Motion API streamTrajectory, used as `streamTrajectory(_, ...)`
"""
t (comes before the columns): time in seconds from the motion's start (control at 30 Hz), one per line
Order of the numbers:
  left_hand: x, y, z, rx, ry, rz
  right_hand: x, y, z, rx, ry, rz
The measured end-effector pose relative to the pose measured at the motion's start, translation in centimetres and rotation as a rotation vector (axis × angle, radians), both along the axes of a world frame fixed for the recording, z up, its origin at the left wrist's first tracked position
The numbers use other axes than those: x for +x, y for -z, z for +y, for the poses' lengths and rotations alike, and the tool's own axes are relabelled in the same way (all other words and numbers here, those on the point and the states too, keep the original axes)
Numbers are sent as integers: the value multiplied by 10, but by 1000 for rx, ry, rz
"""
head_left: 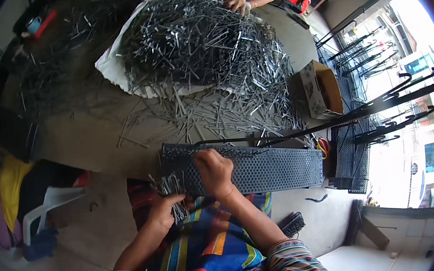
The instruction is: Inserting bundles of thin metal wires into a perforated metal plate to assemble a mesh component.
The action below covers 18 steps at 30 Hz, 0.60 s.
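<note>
My left hand (162,211) is closed round a bundle of thin grey metal strips (180,210), which stands roughly upright above my lap. My right hand (215,172) forms a fist over the left part of a long dark perforated metal panel (279,168). Whatever that fist may hold is hidden by the fingers. Beyond the panel, a large heap of shiny metal strips (201,41) lies on a white sack (113,67), and loose strips (193,118) spill off its near side. A striped blue cloth (208,243) covers my lap.
A co-worker's hands (238,3) touch the heap's far side. Another person in yellow (12,183) sits at left by a white chair (55,199). An open cardboard box (315,92) stands right of the heap, near black hooked rods (384,97) and red-handled tool (324,147).
</note>
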<state>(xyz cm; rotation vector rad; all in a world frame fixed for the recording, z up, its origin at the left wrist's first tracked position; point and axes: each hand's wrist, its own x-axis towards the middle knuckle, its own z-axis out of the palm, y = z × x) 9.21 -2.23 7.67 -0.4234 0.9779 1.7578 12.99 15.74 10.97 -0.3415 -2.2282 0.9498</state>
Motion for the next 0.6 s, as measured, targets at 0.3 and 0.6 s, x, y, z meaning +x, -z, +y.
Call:
streamTrajectory(0.3, 3, -3, 1, 91, -46, 79, 27, -35, -9, -755, -100, -196)
streamTrajectory(0.6, 27, 5, 15, 70, 83, 56, 54, 2, -12, -850, -46, -301)
